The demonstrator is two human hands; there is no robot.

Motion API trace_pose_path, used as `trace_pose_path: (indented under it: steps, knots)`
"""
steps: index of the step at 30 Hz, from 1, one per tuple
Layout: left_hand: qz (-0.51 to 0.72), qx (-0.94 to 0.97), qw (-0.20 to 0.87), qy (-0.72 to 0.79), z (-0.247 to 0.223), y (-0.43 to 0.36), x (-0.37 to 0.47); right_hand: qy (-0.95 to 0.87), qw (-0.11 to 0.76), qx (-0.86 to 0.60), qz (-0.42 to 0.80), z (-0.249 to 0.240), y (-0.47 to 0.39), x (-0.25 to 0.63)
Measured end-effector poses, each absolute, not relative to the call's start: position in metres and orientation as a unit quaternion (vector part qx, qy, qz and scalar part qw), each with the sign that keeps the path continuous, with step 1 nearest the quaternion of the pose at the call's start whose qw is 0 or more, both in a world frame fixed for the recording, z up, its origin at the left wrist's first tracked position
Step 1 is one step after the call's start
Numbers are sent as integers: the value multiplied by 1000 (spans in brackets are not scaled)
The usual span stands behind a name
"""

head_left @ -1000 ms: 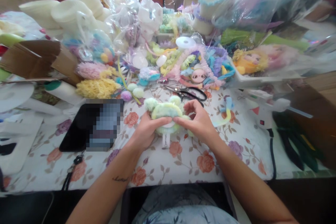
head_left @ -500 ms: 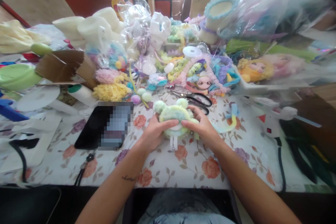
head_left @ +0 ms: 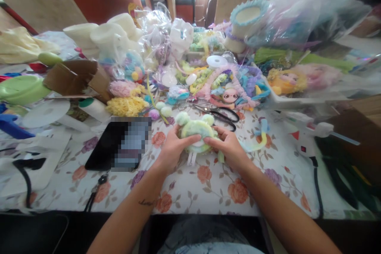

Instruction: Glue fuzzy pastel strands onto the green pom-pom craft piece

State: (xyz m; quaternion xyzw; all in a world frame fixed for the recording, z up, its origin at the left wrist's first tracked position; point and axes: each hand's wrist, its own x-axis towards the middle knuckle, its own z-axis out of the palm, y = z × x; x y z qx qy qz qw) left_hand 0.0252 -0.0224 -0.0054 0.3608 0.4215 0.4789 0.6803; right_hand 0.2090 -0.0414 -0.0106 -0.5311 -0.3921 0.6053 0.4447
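Observation:
Between my two hands is a fuzzy pale-green and yellow plush piece (head_left: pixel 197 128) with two round pompom ears on its top edge. My left hand (head_left: pixel 176 145) grips its left side, thumb pressed on the front. On the right side my right hand (head_left: pixel 228 146) is closed around it, its thumb near the other one. A small white tag (head_left: pixel 191 158) with dark writing hangs from the bottom. Just behind lie black-handled scissors (head_left: pixel 222 114). A yellow and blue fuzzy strip (head_left: pixel 263 137) rests on the cloth to the right.
A dark phone (head_left: pixel 102 143) lies left on the flowered tablecloth (head_left: pixel 205 190). A white glue gun (head_left: pixel 308 135) with a black cord is at the right. Behind are a cardboard box (head_left: pixel 76 79), coloured trims, a doll head (head_left: pixel 230 95) and a white tray (head_left: pixel 297 99) holding dolls.
The tag has swung slightly left as the plush piece tilts a little in my hands. Both hands keep their hold in nearly the same place. The camera view has shifted slightly.

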Motion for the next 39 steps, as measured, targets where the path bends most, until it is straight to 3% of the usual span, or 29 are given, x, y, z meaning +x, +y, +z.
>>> trace_pose_path:
  steps: [10, 39]
  knots:
    - [450, 398, 634, 487, -4, -21, 25, -436, 451, -546, 555, -18, -40, 205]
    - [438, 357, 714, 414, -1, -14, 18, -422, 446, -547, 568, -17, -42, 206]
